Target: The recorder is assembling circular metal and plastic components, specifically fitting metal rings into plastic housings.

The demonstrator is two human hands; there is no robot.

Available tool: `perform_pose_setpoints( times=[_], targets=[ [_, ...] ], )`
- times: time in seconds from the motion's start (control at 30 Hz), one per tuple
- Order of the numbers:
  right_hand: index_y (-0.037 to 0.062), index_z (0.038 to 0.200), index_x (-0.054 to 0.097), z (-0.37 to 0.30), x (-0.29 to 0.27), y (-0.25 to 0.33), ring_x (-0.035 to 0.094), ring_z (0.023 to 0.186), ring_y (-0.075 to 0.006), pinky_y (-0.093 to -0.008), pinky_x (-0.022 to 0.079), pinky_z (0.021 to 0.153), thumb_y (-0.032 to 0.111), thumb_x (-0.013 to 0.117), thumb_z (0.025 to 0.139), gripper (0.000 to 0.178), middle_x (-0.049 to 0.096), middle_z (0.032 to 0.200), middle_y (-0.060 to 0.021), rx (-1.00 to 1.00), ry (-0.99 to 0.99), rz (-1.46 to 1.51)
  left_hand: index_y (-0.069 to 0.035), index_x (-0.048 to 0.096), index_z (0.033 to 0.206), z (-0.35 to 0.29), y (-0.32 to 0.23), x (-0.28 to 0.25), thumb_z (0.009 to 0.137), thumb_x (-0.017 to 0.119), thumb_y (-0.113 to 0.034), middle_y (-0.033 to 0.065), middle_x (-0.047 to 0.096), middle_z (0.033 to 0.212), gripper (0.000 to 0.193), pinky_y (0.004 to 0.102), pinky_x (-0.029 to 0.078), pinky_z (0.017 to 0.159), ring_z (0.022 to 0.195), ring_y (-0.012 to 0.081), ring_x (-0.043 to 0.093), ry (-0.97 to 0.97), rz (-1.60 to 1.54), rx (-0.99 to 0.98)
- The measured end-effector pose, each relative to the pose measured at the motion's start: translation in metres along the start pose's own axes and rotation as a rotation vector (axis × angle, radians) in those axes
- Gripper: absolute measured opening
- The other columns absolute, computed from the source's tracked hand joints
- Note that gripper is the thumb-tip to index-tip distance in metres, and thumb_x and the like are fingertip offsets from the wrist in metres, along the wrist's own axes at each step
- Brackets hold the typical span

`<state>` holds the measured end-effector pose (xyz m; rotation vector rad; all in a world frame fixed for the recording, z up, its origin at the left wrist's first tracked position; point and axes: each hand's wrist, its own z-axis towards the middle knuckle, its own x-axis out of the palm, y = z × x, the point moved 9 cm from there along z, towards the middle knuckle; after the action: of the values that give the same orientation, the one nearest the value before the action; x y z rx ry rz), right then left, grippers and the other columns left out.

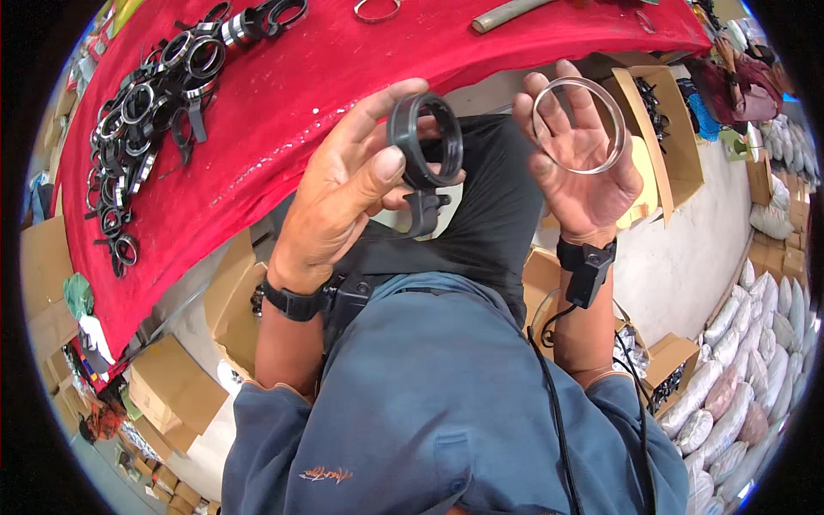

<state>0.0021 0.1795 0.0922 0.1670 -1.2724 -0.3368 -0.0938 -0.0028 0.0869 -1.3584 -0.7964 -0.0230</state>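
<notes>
My left hand is closed round a black plastic ring, thumb on its near side and fingers behind. A short black bracket hangs beneath that ring. Palm up, my right hand holds a thin, shiny, clear or silvery ring, which lies across the palm and fingers. The two rings are apart, held in front of me over my lap. A heap of black rings, some with silver rims, lies on the red-covered table to the left.
Another thin ring and a grey tube-like piece lie toward the table's far side. An open cardboard box of black parts stands at right. More boxes sit at lower left. Stacked white sacks line the right.
</notes>
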Motion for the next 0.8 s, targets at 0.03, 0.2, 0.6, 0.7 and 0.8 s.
perform_pose_setpoints(
  times=[0.03, 0.2, 0.6, 0.7, 0.8],
  targets=[
    [0.0061, 0.171, 0.024, -0.001, -0.001, 0.002, 0.025, 0.161, -0.0480, -0.0544, 0.052, 0.113, 0.046, 0.068, 0.103, 0.089, 0.023, 0.174, -0.0306, -0.031, -0.001, -0.033, -0.001, 0.024, 0.167, -0.001, 0.001, 0.000, 0.103, 0.073, -0.038, 0.0346, 0.050, 0.153, 0.089, 0.0395, 0.068, 0.088, 0.124, 0.0452, 0.071, -0.030, -0.016, -0.008],
    [0.0176, 0.171, 0.030, -0.002, 0.002, 0.005, 0.022, 0.162, -0.0501, -0.0607, 0.044, 0.120, 0.049, 0.076, 0.096, 0.093, 0.023, 0.174, -0.0294, -0.098, 0.076, -0.103, -0.001, 0.024, 0.167, -0.003, 0.000, -0.006, 0.101, 0.075, -0.039, 0.0349, 0.050, 0.153, 0.091, 0.0400, 0.068, 0.085, 0.121, 0.0438, 0.072, -0.043, -0.012, -0.012],
    [0.0051, 0.167, 0.031, 0.007, 0.006, -0.003, 0.040, 0.152, -0.0528, -0.0585, 0.039, 0.125, 0.047, 0.085, 0.084, 0.108, 0.041, 0.161, -0.0333, -0.046, 0.139, -0.253, 0.002, 0.025, 0.166, -0.004, -0.002, -0.012, 0.103, 0.072, -0.033, 0.0335, 0.053, 0.151, 0.086, 0.0401, 0.067, 0.095, 0.123, 0.0440, 0.071, -0.078, 0.066, 0.003],
    [0.0033, 0.166, 0.031, 0.004, 0.009, 0.000, 0.041, 0.152, -0.0506, -0.0575, 0.038, 0.125, 0.045, 0.086, 0.086, 0.106, 0.039, 0.163, -0.0344, -0.033, -0.055, -0.606, -0.001, 0.030, 0.166, -0.001, -0.002, -0.006, 0.103, 0.073, -0.035, 0.0269, 0.056, 0.150, 0.083, 0.0245, 0.067, 0.083, 0.121, 0.0412, 0.073, -0.073, 0.060, 0.030],
    [0.0034, 0.166, 0.033, 0.006, 0.012, -0.001, 0.043, 0.153, -0.0479, -0.0569, 0.038, 0.126, 0.037, 0.087, 0.088, 0.100, 0.039, 0.165, -0.0323, -0.122, -0.124, -0.778, -0.001, 0.032, 0.165, -0.001, -0.002, -0.013, 0.099, 0.079, -0.036, 0.0219, 0.057, 0.147, 0.088, 0.0284, 0.066, 0.091, 0.123, 0.0366, 0.072, -0.092, 0.142, 0.064]
  ],
)
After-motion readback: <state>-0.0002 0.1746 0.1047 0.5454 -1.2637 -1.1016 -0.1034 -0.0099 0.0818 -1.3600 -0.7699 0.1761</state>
